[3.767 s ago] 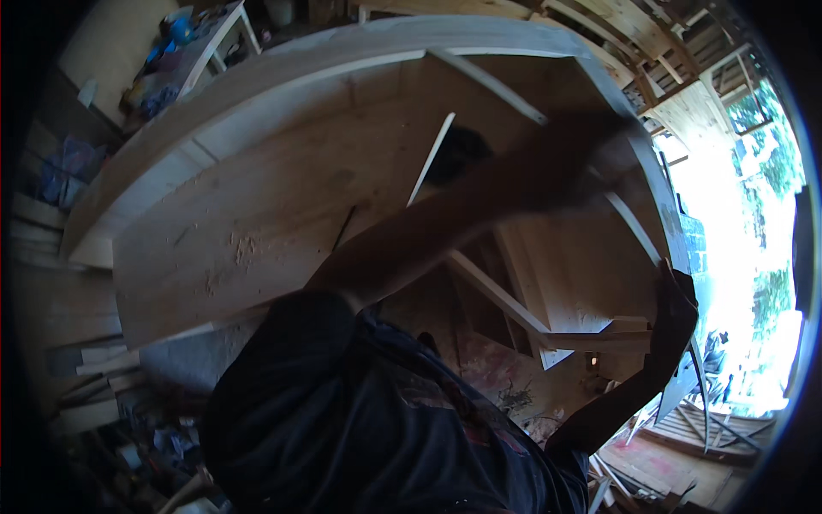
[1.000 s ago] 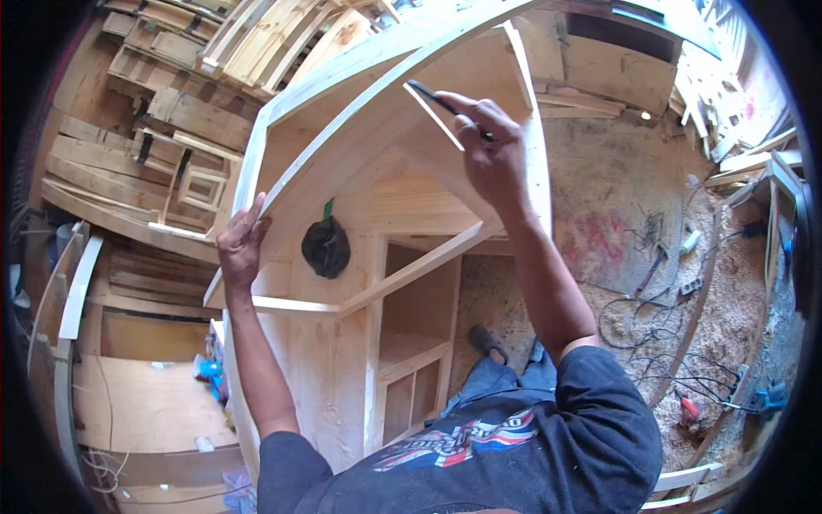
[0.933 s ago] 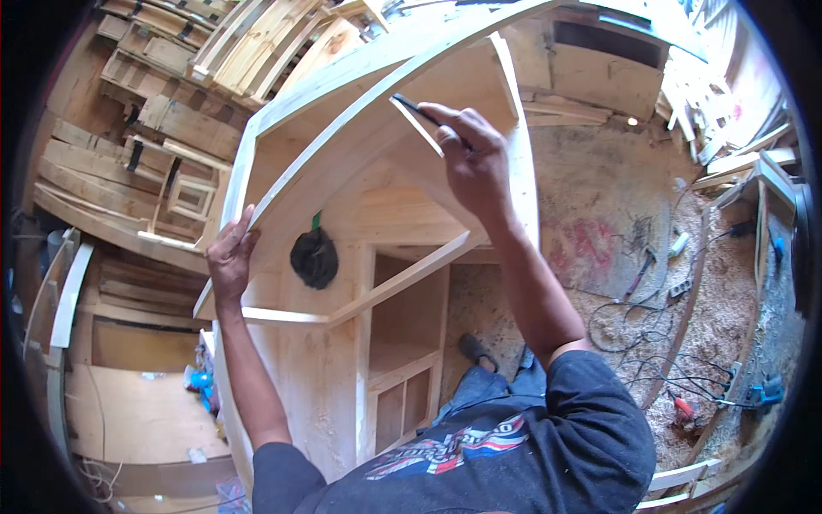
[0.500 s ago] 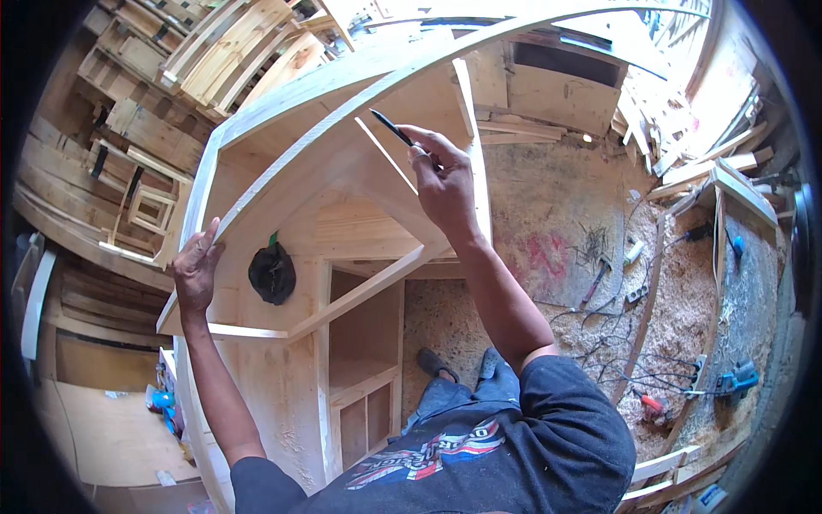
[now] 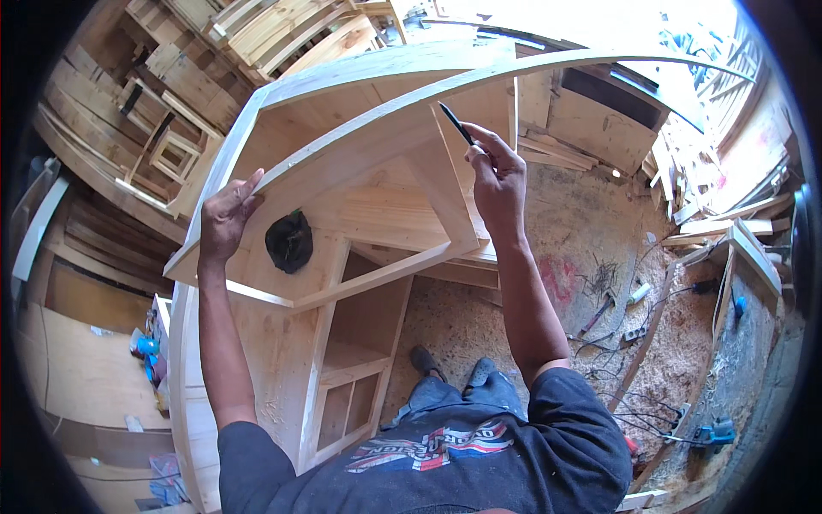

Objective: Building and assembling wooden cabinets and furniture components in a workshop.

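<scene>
My left hand (image 5: 227, 216) is closed on the near left end of a long, pale wooden board (image 5: 364, 122), its fingers at the edge. The board slants away to the far right across a large unfinished wooden cabinet (image 5: 257, 360). In my right hand (image 5: 498, 176) is a slim dark pen or pencil (image 5: 455, 124), pinched between the fingers. Its tip points up and left, near the board's lower side; whether it touches the wood I cannot tell. A crumpled black cloth item, perhaps a cap (image 5: 289, 242), lies on the cabinet's wooden surface beyond my left forearm.
Wooden frames and slats (image 5: 291, 38) are piled at the far left. A hammer (image 5: 597, 313), cables and wood shavings lie on the floor at right, with a blue power tool (image 5: 712, 433) lower down. Scrap wood (image 5: 685, 193) heaps at the far right.
Both hands have shifted right in the picture as the view swung. My right hand still holds the pen or pencil, and my left hand stays on the board.
</scene>
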A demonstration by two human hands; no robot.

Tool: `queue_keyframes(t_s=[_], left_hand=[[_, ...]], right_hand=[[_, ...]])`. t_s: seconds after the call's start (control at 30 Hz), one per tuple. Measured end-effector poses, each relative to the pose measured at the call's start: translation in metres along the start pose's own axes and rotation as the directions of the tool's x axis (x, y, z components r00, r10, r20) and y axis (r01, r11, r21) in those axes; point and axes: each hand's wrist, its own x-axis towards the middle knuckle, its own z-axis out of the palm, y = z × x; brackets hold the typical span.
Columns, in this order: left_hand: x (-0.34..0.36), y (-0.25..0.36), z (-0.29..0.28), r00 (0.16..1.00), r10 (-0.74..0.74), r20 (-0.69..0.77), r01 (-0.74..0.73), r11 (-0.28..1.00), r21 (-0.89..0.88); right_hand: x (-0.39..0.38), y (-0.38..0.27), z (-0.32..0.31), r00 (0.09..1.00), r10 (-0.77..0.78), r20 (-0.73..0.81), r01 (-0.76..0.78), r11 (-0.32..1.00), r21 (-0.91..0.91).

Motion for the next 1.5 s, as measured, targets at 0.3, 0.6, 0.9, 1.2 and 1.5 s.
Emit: queue_keyframes(t_s=[0.3,0.6,0.9,1.2,1.5], left_hand=[[-0.001,0.011,0.002,0.999,0.040,-0.027,-0.037,0.997,0.074],[-0.012,0.020,0.011,0.973,0.175,-0.151,-0.055,0.811,0.583],[0.020,-0.003,0.003,0.938,0.270,-0.217,-0.067,0.756,0.651],[0.129,0.030,-0.108,0.873,0.430,-0.228,-0.008,0.480,0.877],[0.096,0.009,-0.192,0.823,0.431,-0.371,0.116,0.512,0.851]], right_hand=[[-0.018,0.036,-0.032,0.999,0.007,-0.052,-0.012,0.995,-0.098],[-0.025,0.154,-0.016,0.936,-0.253,0.246,0.343,0.816,-0.466],[-0.016,0.147,-0.003,0.965,-0.243,0.093,0.255,0.813,-0.523],[0.017,0.121,-0.001,1.000,-0.019,0.000,0.018,0.939,-0.343],[0.062,0.157,0.019,0.976,0.157,-0.150,-0.175,0.978,-0.115]])
